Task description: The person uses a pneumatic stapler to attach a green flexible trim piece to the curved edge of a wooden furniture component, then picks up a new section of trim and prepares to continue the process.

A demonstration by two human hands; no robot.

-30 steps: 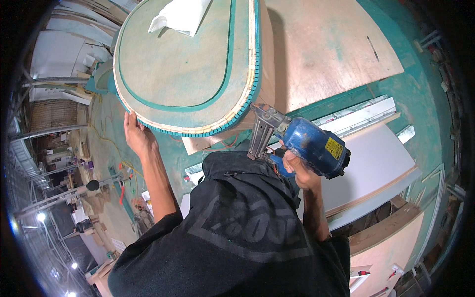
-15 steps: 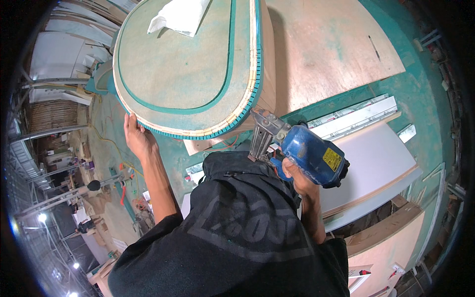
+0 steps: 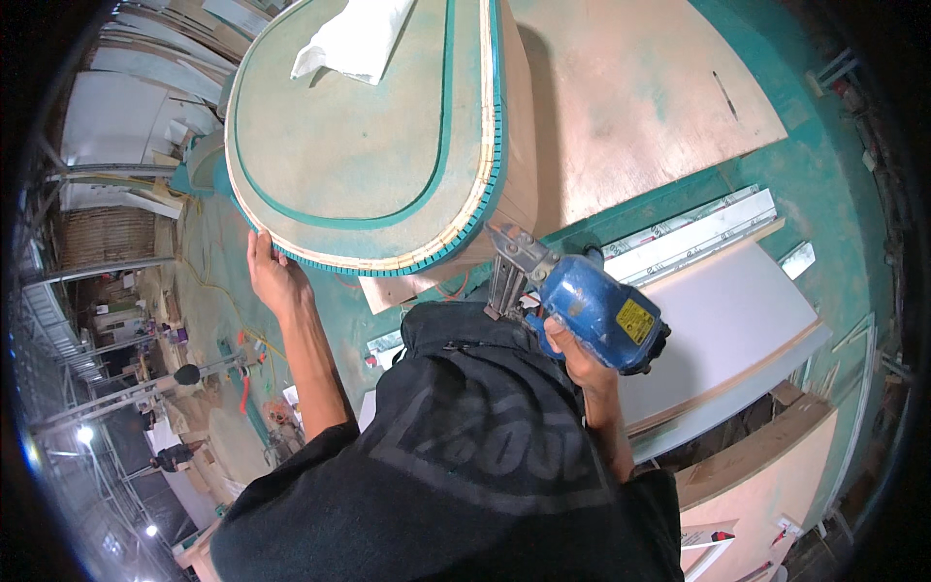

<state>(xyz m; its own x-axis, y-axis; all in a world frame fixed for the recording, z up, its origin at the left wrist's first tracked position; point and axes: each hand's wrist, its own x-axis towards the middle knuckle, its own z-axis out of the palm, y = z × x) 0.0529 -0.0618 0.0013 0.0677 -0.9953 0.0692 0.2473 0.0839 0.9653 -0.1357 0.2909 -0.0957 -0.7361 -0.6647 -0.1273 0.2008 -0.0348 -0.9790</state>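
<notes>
So the big landmark here is the oval wooden form (image 3: pixel 369 136), rounded at the near end, with a teal groove running around its top and a slotted, kerf-cut band wrapping its edge. The left hand (image 3: pixel 273 274) is flat against the lower-left curve of that form, fingers pressed together and pointing up along the edge band; the fingertips sit right at the rim, so it's hard to say whether they hook over it. The right hand (image 3: pixel 572 351) is below and to the right of the form, wrapped tight around the grip of a blue nail gun (image 3: pixel 582 301). Only the knuckles and thumb side show, and the trigger finger is hidden behind the tool body. The gun's metal nose touches the form's lower-right side wall, just under the slotted band, though the actual contact spot is partly blocked by the magazine.

A crumpled white cloth (image 3: pixel 354 44) lies on the far end of the form's top, cut off by the frame. Right of the form leans a plywood sheet (image 3: pixel 640 107), and white panels (image 3: pixel 727 320) lie below that. The person's black shirt (image 3: pixel 465 456) covers everything directly beneath the form.
</notes>
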